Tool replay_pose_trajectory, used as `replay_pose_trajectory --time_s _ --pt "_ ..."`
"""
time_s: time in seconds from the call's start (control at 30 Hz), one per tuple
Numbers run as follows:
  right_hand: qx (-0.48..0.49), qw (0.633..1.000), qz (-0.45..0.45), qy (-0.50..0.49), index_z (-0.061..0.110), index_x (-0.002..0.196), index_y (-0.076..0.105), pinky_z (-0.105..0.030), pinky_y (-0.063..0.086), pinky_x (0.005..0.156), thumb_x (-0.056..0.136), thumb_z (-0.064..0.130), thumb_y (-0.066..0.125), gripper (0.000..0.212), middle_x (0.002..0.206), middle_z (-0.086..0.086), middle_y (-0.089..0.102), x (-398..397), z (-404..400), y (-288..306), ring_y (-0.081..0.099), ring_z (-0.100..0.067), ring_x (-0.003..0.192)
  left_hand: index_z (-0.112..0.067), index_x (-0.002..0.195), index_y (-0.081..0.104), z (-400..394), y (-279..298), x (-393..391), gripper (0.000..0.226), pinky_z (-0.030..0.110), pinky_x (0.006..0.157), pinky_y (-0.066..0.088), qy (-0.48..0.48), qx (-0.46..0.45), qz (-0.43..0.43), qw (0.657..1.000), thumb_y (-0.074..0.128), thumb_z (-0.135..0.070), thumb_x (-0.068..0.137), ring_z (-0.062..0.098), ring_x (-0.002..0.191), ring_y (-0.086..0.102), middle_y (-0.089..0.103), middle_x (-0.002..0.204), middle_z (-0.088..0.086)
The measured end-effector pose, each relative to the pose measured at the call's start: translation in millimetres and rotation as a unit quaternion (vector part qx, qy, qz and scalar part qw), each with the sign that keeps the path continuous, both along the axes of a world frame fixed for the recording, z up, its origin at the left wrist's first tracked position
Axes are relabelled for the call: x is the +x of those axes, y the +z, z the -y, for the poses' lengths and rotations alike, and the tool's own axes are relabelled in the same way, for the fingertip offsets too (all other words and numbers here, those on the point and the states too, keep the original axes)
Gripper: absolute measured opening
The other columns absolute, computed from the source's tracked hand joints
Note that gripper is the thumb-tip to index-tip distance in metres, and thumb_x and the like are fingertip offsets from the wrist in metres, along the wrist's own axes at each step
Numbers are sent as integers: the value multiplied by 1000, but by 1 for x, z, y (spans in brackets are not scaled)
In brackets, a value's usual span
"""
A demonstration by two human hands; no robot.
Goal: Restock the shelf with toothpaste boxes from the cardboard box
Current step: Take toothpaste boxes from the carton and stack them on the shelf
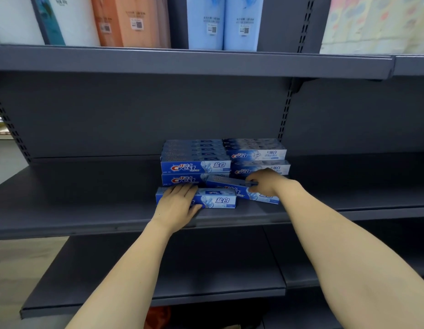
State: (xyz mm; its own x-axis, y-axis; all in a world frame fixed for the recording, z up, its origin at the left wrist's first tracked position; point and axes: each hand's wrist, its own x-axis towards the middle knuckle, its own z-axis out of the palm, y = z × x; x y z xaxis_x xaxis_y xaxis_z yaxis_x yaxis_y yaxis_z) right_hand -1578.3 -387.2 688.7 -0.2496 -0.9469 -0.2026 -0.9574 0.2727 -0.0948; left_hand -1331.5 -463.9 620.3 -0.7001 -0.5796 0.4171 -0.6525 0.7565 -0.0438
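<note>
Placing now: two toothpaste boxes are being set in front of the stacks on the middle shelf.
Left hand: fingers straight and flat on top of the front box, thumb at its front face; pressing, not wrapped round it.
Right hand: fingers curled round the right end of the tilted box, holding it.
Tilted box: its left end sits on the front box at about 10 o'clock from the right hand, its right end lower, so it lies askew.
Stacks: left stack and right stack stand at 12 o'clock behind both hands, touching side by side.
Risk, slide: let go as it lies, the tilted box would likely slip off the front box.
Risk, knock: pushing it rearward could shove the stacks out of line.
Cardboard box: not in view.
</note>
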Motion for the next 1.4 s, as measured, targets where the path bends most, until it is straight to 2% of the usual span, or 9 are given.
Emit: replay_pose_trajectory --time_s 0.17,0.47,0.6,0.8,0.93,1.0,1.1,1.2,1.4 --pt "13 1000 7 19 19 133 50 -31 43 96 94 30 54 40 136 -6 50 11 16 4 50 -25 119 -7 103 72 4 -1 14 51 39 74 57 4 -70 -8 998 88 -26 59 25 91 70 72 103 8" --pt "61 995 -54 52 8 118 63 -36 51 92 88 27 59 36 119 -10 62 40 61 11 59 -28 108 -7 99 73 12 -6 23 47 36 75 57 -10 -73 -22 997 89 -19 57 23 89 71 73 98 7" --pt "46 997 -43 50 9 93 66 -28 46 69 86 26 57 21 90 -9 60 51 74 4 58 -24 80 -8 99 73 15 -5 23 44 38 72 58 -21 -70 -25 997 88 -21 60 24 88 71 73 98 7" --pt "6 997 24 75 7 103 62 -26 40 68 96 24 42 26 96 -8 55 79 80 -3 50 -23 83 -10 97 71 17 -6 19 41 34 73 57 -17 -53 -27 998 87 -24 61 23 93 70 71 104 6" --pt "-62 990 38 117 16 68 43 -27 32 62 99 25 38 33 88 -8 49 88 64 -3 46 -21 81 -4 111 67 21 -9 20 54 39 82 55 25 -28 -34 999 80 -37 70 30 101 67 68 111 12" --pt "-123 983 10 138 15 76 47 -28 36 69 99 32 38 30 100 -6 55 88 49 -9 50 -21 90 -3 120 61 24 -10 21 60 41 91 50 43 -15 -43 998 67 -47 79 31 109 62 65 118 14" --pt "-155 976 -21 152 15 115 59 -33 49 87 95 49 40 44 133 0 54 85 32 -23 52 -22 117 -4 128 55 23 -8 21 72 40 103 41 43 -3 -30 999 44 -61 85 29 117 57 60 126 12" --pt "-135 977 -30 162 18 143 38 -36 44 101 90 58 46 67 151 5 33 83 19 -33 37 -18 135 -7 132 51 22 -7 18 70 37 105 38 45 3 -33 998 53 -59 85 27 121 53 57 131 10" --pt "-125 979 -36 154 17 151 19 -40 38 109 95 45 47 68 158 5 15 83 21 -41 19 -19 144 -2 133 50 21 -7 9 75 38 107 35 85 11 -23 996 53 -60 84 28 124 51 56 132 13"
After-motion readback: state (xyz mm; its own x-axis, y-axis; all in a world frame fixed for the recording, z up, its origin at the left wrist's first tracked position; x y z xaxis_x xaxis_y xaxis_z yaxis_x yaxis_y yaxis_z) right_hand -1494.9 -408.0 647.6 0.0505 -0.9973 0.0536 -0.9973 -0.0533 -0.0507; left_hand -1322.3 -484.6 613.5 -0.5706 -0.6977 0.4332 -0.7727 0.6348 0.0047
